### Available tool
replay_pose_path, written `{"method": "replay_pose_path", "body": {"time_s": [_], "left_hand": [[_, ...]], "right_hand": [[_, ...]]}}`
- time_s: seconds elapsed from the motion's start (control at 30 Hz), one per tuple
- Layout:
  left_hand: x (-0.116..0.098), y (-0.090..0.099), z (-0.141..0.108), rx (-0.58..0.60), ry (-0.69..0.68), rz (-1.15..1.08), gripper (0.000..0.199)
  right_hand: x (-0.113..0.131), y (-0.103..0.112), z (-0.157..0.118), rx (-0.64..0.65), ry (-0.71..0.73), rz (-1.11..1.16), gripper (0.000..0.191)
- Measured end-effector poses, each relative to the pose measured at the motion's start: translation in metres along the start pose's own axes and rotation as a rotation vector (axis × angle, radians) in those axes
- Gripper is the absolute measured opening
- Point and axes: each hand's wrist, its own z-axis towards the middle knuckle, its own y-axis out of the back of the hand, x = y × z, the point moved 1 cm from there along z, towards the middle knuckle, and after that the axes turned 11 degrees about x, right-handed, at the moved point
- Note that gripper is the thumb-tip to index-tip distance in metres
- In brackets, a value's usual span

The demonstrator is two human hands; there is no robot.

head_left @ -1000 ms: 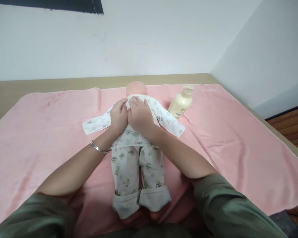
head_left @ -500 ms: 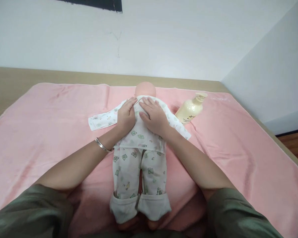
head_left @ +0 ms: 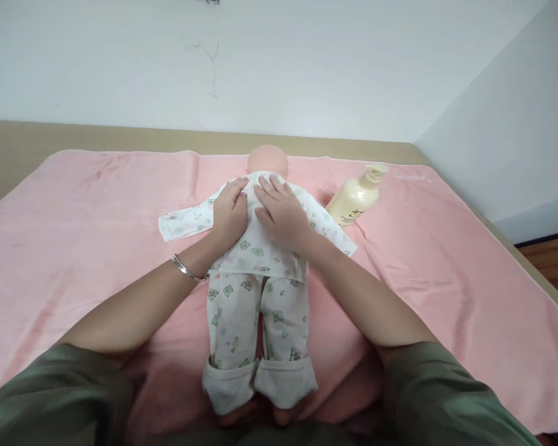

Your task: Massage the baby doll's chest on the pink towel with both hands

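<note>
A baby doll (head_left: 268, 161) lies on the pink blanket (head_left: 97, 260), its bald head away from me and its feet towards me; no face shows. It wears a white patterned top (head_left: 260, 251) and matching trousers (head_left: 286, 316) with turned-up cuffs. My left hand (head_left: 231, 210) rests flat on the left side of the doll's upper back, fingers pointing to the head. On the right side, my right hand (head_left: 283, 214) lies flat with its fingers a little spread. Neither hand grips anything.
A cream pump bottle (head_left: 357, 195) stands tilted in view by the doll's right-hand sleeve. The blanket covers a wooden surface (head_left: 18, 139) that meets a white wall (head_left: 283, 68) behind. Another wall (head_left: 506, 130) rises on the right.
The view has shifted slightly, so the dark patch on the wall is nearly out of sight. Both hands stay on the doll's back; the right hand's fingers have moved slightly.
</note>
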Motion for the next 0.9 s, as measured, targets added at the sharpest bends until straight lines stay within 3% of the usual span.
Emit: {"method": "replay_pose_path", "body": {"time_s": [0.1,0.2,0.3,0.37,0.53,0.63,0.77,0.9], "left_hand": [[0.003,-0.001,0.0,-0.001,-0.011,0.009,0.04],[0.002,-0.002,0.0,-0.022,-0.007,-0.005,0.039],[-0.002,-0.002,-0.001,-0.033,0.006,-0.023,0.041],[-0.004,-0.002,-0.001,-0.011,0.007,-0.028,0.042],[-0.002,0.0,0.0,0.008,-0.011,-0.005,0.043],[-0.001,-0.001,0.001,0.0,0.008,-0.003,0.042],[-0.007,-0.001,0.0,-0.001,0.047,0.053,0.042],[-0.012,0.001,-0.002,0.014,0.087,0.068,0.042]], "right_hand": [[-0.012,0.005,0.006,0.006,-0.111,0.035,0.064],[0.007,-0.002,-0.008,-0.076,-0.217,-0.001,0.066],[0.034,-0.01,-0.025,-0.092,-0.117,-0.073,0.06],[0.038,-0.009,-0.026,-0.051,-0.022,-0.089,0.059],[0.003,0.007,-0.003,0.063,-0.006,0.001,0.06],[-0.005,0.008,0.003,0.025,-0.066,0.004,0.063],[0.023,-0.008,-0.007,-0.09,-0.151,-0.105,0.061],[0.042,-0.016,-0.013,-0.072,-0.035,-0.156,0.06]]}}
